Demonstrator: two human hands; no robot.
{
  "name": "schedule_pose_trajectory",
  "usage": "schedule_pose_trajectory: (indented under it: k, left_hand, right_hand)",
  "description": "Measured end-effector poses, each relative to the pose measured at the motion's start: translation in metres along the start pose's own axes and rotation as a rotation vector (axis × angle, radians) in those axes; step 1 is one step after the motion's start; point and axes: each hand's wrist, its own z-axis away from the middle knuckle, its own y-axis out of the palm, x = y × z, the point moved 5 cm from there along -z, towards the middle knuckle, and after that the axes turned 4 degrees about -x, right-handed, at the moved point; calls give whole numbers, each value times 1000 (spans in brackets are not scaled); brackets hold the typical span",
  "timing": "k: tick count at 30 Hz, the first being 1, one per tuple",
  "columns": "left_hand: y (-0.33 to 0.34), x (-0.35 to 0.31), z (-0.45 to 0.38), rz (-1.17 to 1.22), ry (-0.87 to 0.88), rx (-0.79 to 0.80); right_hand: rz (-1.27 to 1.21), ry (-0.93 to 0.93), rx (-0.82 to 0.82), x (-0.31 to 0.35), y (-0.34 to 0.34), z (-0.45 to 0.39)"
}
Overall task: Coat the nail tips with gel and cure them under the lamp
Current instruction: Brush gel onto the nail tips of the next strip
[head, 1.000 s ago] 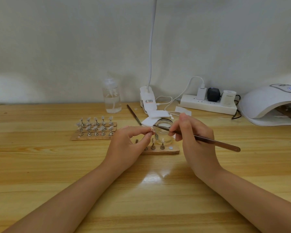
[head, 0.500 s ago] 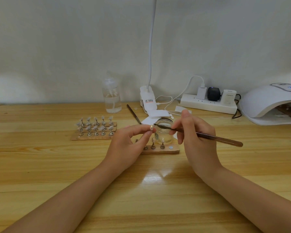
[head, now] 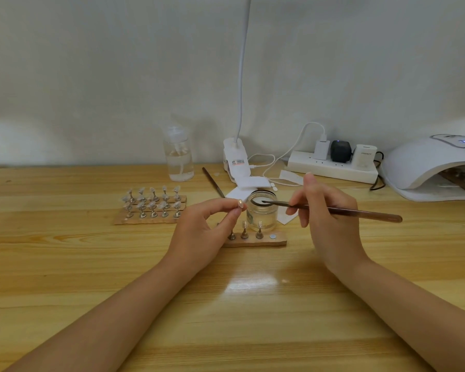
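Worktop edges: we see the wooden worktop [head: 65,264] run back to a pale wall; its near edge is out of view.
Open room: we note bare wood between the forearms in front, and a wide bare stretch to the left of the far wooden rack [head: 151,218].
Left grip: the left hand [head: 199,237] pinches a nail tip [head: 240,203] between thumb and forefinger; the tip sits at the fingertips, raised above the worktop, just left of the jar rim.
Right grip: the right hand [head: 330,226] holds a brush [head: 333,210] in a pen hold, the handle pointing right; the bristle end lies over the mouth of the jar.
Jar: a small clear glass jar [head: 263,213], lid off; we cannot tell its contents.
Near rack: a wooden strip [head: 255,241] just in front of the jar carries three upright metal stands.
Far rack: two rows of stands, each bearing a clear nail tip.
Curing lamp: white nail lamp [head: 427,162] at the far right, well apart from the hands; another rack lies inside its opening.
Rear row: spray bottle [head: 178,157] holding clear liquid, clip lamp base [head: 235,159], power strip [head: 333,167].
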Motion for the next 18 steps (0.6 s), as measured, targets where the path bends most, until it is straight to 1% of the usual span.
schedule_pose_trajectory:
  k: [3,6,11,14,18]
  left_hand:
    - [0,2,0,-1,-21,-15]
    - [-1,0,0,0,19,-15]
    - [-1,-1,0,2,54,-12]
    - [0,0,-1,3,43,-4]
    - [-1,1,-1,1,30,-7]
  right_hand:
    - [103,-85,57,-2,-2,-3]
    - [205,-177,106,-2,-1,-3]
    - [298,-253,101,-3,-2,-2]
    - [316,-292,101,-2,-2,-2]
    - [255,-308,48,1,-5,-2]
